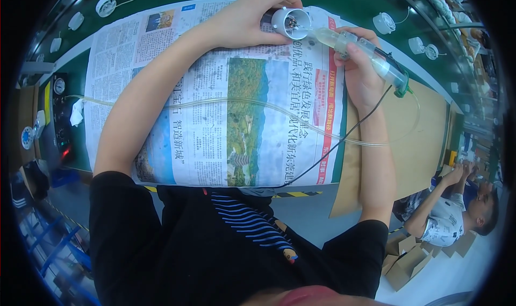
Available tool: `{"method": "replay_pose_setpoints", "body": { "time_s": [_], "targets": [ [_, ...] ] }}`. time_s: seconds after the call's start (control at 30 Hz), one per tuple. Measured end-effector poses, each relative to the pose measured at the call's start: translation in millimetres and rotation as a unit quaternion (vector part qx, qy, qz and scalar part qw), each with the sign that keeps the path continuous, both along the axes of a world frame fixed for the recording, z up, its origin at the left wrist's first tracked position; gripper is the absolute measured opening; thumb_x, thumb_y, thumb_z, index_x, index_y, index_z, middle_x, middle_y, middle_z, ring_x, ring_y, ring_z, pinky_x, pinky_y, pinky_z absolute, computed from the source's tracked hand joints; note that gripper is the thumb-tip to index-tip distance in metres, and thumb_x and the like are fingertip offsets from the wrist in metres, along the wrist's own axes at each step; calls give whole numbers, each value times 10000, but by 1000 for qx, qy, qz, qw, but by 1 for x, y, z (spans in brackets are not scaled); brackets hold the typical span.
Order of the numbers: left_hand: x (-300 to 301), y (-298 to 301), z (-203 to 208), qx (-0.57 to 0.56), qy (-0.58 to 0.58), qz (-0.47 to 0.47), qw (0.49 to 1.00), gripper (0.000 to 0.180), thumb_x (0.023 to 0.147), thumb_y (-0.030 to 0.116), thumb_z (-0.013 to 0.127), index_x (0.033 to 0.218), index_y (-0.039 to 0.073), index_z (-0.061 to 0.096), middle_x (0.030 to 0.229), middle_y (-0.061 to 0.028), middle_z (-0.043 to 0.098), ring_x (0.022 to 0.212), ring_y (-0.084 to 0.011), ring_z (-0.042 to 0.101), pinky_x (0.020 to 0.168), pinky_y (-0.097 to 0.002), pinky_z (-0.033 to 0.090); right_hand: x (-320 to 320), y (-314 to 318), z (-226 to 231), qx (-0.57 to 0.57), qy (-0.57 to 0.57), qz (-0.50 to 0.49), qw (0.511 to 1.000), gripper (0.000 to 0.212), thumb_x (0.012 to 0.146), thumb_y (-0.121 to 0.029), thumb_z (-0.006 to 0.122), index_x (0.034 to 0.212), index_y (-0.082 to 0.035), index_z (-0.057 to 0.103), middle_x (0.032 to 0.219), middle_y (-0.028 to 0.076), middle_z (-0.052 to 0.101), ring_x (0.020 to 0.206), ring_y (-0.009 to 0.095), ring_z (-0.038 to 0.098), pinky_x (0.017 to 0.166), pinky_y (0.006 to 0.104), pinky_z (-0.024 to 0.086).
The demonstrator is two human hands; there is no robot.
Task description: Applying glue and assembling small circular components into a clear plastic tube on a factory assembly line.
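My left hand [248, 22] grips a small white cylindrical housing [278, 21] over the newspaper, its open end turned to the right. Small parts inside it show only faintly. In my right hand [363, 64] is a translucent dispensing syringe [382, 66], held at a slant with fingers wrapped around the barrel. The syringe's pale tip touches or nearly touches the rim of the housing; I cannot tell which. A green cap [401, 87] closes its back end, where a clear tube [258, 102] joins. A black cable [352, 128] hangs from near the syringe.
Newspaper [204, 85] covers the green bench, with brown cardboard [414, 128] at right. A control box [60, 112] with a gauge stands at left. White round parts with cords, such as this one [384, 22], lie along the far side. Another person [443, 214] works at right.
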State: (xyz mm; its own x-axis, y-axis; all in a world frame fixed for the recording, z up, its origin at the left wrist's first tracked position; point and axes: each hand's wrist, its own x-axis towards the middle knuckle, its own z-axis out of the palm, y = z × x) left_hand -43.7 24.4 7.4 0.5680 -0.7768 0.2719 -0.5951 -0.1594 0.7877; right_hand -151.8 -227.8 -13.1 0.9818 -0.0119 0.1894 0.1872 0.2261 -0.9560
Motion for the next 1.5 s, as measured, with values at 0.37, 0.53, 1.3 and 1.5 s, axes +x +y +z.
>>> {"method": "replay_pose_setpoints", "body": {
  "time_s": [0.37, 0.53, 1.3, 1.5],
  "targets": [
    [8, -2, -20, -7, 6, -13, 1000, 559, 787, 210, 787, 1249, 30, 527, 1174, -190, 643, 1008, -305, 674, 893, -368, 527, -1, 0, 2, -17, -1, -3, 1000, 299, 913, -106, 644, 1187, -28, 550, 1200, 147, 628, 968, 174, 617, 794, 267, 497],
    [10, -5, -36, -34, -106, 16, 994, 598, 784, 310, 826, 1269, 89, 554, 1140, -137, 693, 1057, -285, 688, 934, -361, 541, 0, 0, 2, -23, -2, -1, 1000, 297, 911, -105, 643, 1183, -33, 550, 1204, 149, 625, 957, 173, 617, 790, 266, 498],
    [56, -42, -7, 45, -514, 87, 852, 405, 843, 139, 709, 1233, 78, 616, 1236, -102, 666, 1147, -254, 630, 941, -348, 518, -3, -1, 10, -10, 12, 66, 998, 285, 900, -133, 638, 1152, -40, 543, 1145, 137, 620, 840, 145, 573, 724, 262, 465],
    [55, -126, 0, 54, -585, -42, 808, 399, 871, 87, 657, 1266, 130, 623, 1315, -50, 628, 1242, -217, 573, 975, -352, 507, -7, 1, 15, 4, 19, 69, 997, 312, 880, -148, 652, 1152, -44, 541, 1128, 133, 620, 836, 145, 572, 715, 263, 465]
  ]
}}
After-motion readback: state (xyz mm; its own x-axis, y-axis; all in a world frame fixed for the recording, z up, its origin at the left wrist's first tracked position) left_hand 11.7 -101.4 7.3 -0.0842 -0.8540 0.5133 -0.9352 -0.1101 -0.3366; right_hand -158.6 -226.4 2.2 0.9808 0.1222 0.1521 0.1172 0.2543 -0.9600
